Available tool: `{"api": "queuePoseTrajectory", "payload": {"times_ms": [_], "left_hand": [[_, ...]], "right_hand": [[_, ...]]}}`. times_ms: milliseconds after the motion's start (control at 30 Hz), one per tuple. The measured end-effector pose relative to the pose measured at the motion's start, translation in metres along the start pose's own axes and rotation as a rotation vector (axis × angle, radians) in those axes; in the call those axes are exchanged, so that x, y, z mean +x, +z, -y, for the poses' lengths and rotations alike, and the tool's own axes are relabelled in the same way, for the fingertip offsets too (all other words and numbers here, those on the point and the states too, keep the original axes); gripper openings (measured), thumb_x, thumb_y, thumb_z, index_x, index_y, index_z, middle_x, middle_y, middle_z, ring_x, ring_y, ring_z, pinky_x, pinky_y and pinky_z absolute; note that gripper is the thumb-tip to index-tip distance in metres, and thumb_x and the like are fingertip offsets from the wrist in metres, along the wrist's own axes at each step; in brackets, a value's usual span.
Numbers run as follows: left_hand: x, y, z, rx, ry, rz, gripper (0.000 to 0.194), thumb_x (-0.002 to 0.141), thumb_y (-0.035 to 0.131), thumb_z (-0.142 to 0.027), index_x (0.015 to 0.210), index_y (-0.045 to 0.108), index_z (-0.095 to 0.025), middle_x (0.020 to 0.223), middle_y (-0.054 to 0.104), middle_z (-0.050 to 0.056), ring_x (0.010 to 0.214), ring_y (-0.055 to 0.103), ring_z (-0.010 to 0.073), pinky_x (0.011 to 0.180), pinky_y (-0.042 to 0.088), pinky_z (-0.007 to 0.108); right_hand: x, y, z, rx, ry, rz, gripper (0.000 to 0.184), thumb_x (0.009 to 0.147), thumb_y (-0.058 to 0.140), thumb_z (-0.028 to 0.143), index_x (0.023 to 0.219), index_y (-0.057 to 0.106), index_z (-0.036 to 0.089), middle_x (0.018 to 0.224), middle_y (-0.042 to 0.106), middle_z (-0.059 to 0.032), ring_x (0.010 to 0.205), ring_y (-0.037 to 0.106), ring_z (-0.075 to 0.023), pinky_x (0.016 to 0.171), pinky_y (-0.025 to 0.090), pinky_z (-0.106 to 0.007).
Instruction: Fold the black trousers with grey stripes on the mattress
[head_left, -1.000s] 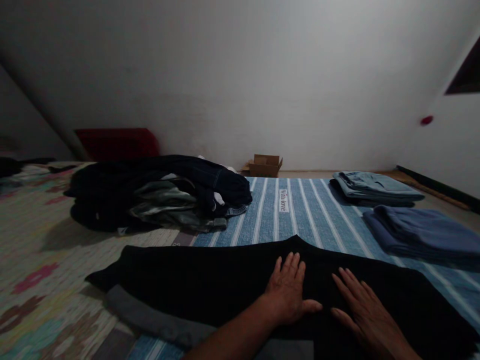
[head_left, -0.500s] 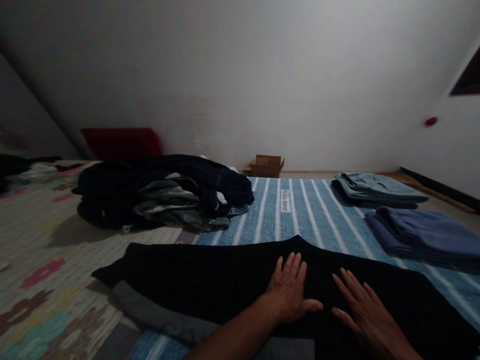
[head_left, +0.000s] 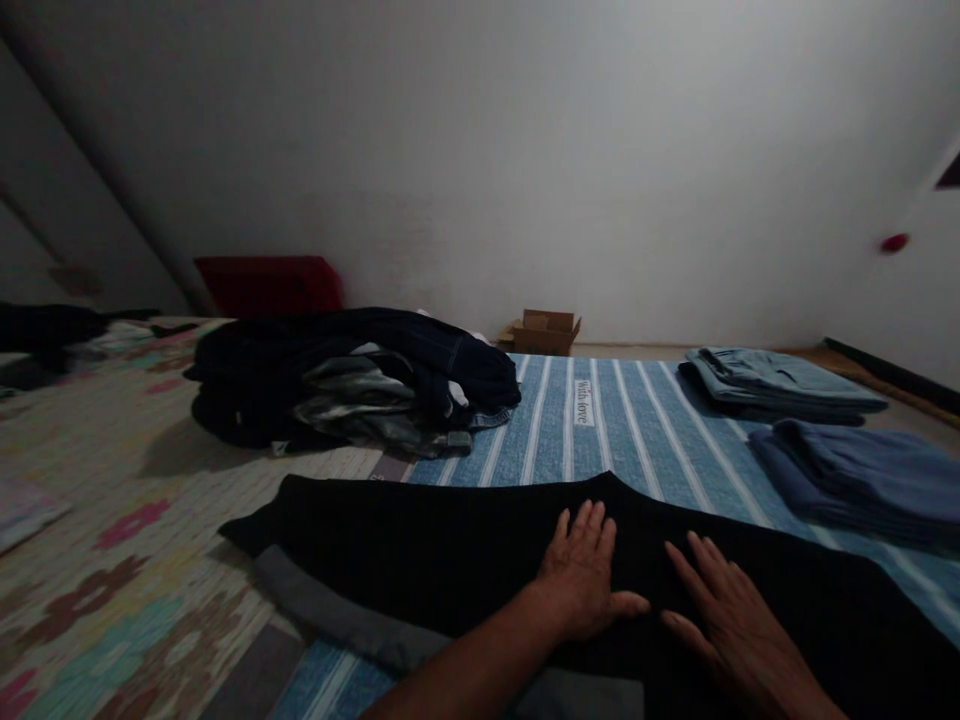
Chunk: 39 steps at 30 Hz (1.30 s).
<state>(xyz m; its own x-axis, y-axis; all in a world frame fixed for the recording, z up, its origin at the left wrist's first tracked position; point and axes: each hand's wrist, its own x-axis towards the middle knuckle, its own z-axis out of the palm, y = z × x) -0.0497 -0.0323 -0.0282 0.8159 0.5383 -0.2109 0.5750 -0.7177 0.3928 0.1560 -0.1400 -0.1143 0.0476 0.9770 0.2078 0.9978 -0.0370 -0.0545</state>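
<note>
A pair of black trousers [head_left: 450,535] with a grey strip along the near edge lies spread across the bed in front of me. My left hand [head_left: 581,575] rests flat on the middle of the black cloth, fingers stretched out and thumb pointing right. Just to its right, my right hand [head_left: 727,605] also lies on the fabric, palm down, with its fingers extended. Neither hand grips anything. The right end of the garment runs toward the lower right edge of the picture, and my forearms cover part of the near side.
A rumpled heap of dark clothes [head_left: 352,375] sits behind and left. Folded light-blue garments [head_left: 780,375] and folded blue garments [head_left: 870,480] lie at the right. The striped blue sheet [head_left: 551,435] meets a floral cover [head_left: 112,575]. A cardboard box [head_left: 546,332] stands by the wall.
The view has turned slightly left, so the surroundings appear shifted right. Both hands stay flat on the black trousers in almost the same place.
</note>
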Motion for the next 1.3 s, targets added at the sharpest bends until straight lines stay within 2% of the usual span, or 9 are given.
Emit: {"api": "queuePoseTrajectory", "payload": {"times_ms": [200, 600, 833, 967, 1100, 1200, 1300], "left_hand": [[0.0, 0.003, 0.006, -0.017, -0.002, -0.006, 0.095, 0.079, 0.017, -0.075, 0.144, 0.012, -0.007, 0.152, -0.001, 0.016, 0.139, -0.009, 0.0268, 0.111, -0.001, 0.05], [0.0, 0.009, 0.006, 0.001, -0.013, -0.022, 0.093, 0.079, 0.019, -0.075, 0.145, 0.01, -0.009, 0.152, -0.002, 0.015, 0.139, -0.011, 0.0273, 0.111, -0.001, 0.051], [-0.007, 0.003, 0.009, -0.039, -0.027, -0.024, 0.09, 0.081, 0.02, -0.073, 0.145, 0.013, -0.009, 0.152, 0.002, 0.015, 0.139, -0.008, 0.0258, 0.112, 0.0, 0.048], [-0.028, -0.013, 0.023, -0.011, -0.099, -0.077, 0.084, 0.083, 0.02, -0.07, 0.145, 0.014, -0.012, 0.153, 0.006, 0.012, 0.14, -0.004, 0.0241, 0.113, 0.004, 0.047], [-0.062, -0.034, 0.045, 0.032, -0.257, -0.115, 0.079, 0.086, 0.027, -0.064, 0.144, 0.018, -0.012, 0.153, 0.007, 0.012, 0.14, 0.0, 0.0226, 0.113, 0.006, 0.043], [-0.09, -0.047, 0.069, 0.1, -0.385, -0.166, 0.074, 0.086, 0.034, -0.059, 0.143, 0.023, -0.013, 0.152, 0.011, 0.011, 0.14, 0.004, 0.0223, 0.113, 0.008, 0.042], [-0.119, -0.054, 0.101, 0.172, -0.51, -0.278, 0.07, 0.086, 0.034, -0.057, 0.142, 0.026, -0.015, 0.151, 0.017, 0.012, 0.139, 0.01, 0.0238, 0.111, 0.014, 0.045]], "right_hand": [[-0.004, 0.017, -0.001, -0.011, -0.01, -0.036, 0.072, 0.081, 0.041, 0.067, 0.134, 0.045, 0.019, 0.142, 0.035, -0.0171, 0.131, 0.028, -0.0354, 0.102, 0.032, -0.053], [-0.006, 0.019, -0.003, 0.013, -0.025, -0.073, 0.072, 0.08, 0.041, 0.068, 0.133, 0.048, 0.02, 0.142, 0.038, -0.0148, 0.131, 0.029, -0.0348, 0.102, 0.032, -0.053], [-0.007, 0.026, -0.008, 0.016, -0.033, -0.057, 0.077, 0.079, 0.036, 0.071, 0.132, 0.049, 0.017, 0.14, 0.037, -0.0196, 0.13, 0.031, -0.0363, 0.1, 0.035, -0.053], [-0.008, 0.028, -0.01, 0.038, -0.037, -0.056, 0.075, 0.079, 0.037, 0.071, 0.132, 0.049, 0.019, 0.139, 0.04, -0.0166, 0.129, 0.032, -0.0357, 0.1, 0.035, -0.053], [-0.008, 0.028, -0.011, 0.081, -0.024, -0.048, 0.073, 0.079, 0.036, 0.07, 0.131, 0.05, 0.021, 0.139, 0.042, -0.0142, 0.129, 0.033, -0.036, 0.099, 0.036, -0.054], [-0.007, 0.027, -0.011, 0.113, -0.029, -0.046, 0.068, 0.078, 0.036, 0.069, 0.128, 0.053, 0.025, 0.136, 0.047, -0.0112, 0.128, 0.035, -0.0358, 0.098, 0.037, -0.054], [-0.007, 0.024, -0.012, 0.128, -0.037, -0.049, 0.07, 0.077, 0.035, 0.069, 0.127, 0.054, 0.024, 0.135, 0.047, -0.0118, 0.127, 0.036, -0.0365, 0.098, 0.037, -0.055]]}}
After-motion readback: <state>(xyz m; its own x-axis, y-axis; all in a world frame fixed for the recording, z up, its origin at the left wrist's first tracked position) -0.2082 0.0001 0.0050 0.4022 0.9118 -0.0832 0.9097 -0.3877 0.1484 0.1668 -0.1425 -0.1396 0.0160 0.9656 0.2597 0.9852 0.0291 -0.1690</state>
